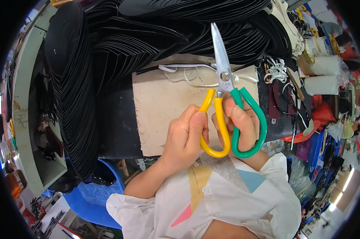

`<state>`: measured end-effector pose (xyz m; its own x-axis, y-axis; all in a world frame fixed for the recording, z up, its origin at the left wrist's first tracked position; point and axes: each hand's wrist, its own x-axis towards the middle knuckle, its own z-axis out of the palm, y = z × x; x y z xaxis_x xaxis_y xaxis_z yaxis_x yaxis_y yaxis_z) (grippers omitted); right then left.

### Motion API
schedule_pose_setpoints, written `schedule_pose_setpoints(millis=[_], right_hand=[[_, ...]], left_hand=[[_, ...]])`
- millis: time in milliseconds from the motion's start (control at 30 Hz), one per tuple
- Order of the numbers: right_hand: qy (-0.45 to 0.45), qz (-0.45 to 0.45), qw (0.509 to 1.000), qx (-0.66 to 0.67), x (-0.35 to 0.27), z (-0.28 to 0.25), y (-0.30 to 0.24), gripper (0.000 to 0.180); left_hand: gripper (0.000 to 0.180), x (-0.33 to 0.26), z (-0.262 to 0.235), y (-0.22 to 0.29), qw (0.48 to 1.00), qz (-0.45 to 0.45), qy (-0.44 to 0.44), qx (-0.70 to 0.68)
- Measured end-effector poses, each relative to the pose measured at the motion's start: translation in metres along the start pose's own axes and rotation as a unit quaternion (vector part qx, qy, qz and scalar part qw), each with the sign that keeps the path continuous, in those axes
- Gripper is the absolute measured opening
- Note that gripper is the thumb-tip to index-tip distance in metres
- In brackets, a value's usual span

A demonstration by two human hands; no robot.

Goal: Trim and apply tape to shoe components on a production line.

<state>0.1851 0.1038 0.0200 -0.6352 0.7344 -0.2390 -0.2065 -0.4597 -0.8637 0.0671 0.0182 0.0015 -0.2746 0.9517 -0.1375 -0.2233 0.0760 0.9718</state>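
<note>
A pair of scissors (220, 51) with one yellow and one green handle is held up in front of my chest. The closed blades point away from me. My left hand (183, 133) is closed round the yellow handle with thumb and fingers. Through the green loop goes my right hand (245, 123), its fingers curled on that handle. Beneath the scissors lies a beige board (162, 107). Thin white strips (176, 76) and a black strip lie along the far edge of the board, partly behind the blades.
Tall piles of black, sole-shaped sheets (120, 51) stand along the far side and left of the table (116, 119). A tangle of white cords (276, 71) and dark scraps lies to the right. Lower left stands a blue tub (90, 199); at the right are white rolls (322, 85).
</note>
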Motion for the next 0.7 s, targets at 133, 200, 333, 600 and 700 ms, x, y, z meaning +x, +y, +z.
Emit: schedule_pose_setpoints(millis=[133, 200, 333, 600, 700], right_hand=[[0.007, -0.039, 0.999, 0.012, 0.002, -0.001, 0.003, 0.020], [-0.013, -0.035, 0.999, 0.023, 0.002, 0.000, 0.004, 0.020], [-0.077, -0.016, 0.995, -0.069, 0.007, -0.016, 0.000, 0.016], [-0.356, -0.196, 0.646, -0.646, 0.004, -0.067, -0.001, 0.016], [-0.377, -0.218, 0.608, -0.664, 0.009, -0.064, 0.005, 0.014]], left_hand=[[0.033, -0.006, 0.007, -0.007, 1.000, 0.000, -0.014, 0.014], [0.031, -0.009, 0.007, -0.011, 1.000, -0.001, -0.013, 0.012], [0.025, -0.007, -0.009, -0.024, 0.997, -0.004, -0.030, 0.071], [0.009, 0.059, -0.123, -0.047, 0.743, 0.260, 0.195, 0.586], [0.011, 0.070, -0.113, -0.055, 0.714, 0.236, 0.170, 0.636]])
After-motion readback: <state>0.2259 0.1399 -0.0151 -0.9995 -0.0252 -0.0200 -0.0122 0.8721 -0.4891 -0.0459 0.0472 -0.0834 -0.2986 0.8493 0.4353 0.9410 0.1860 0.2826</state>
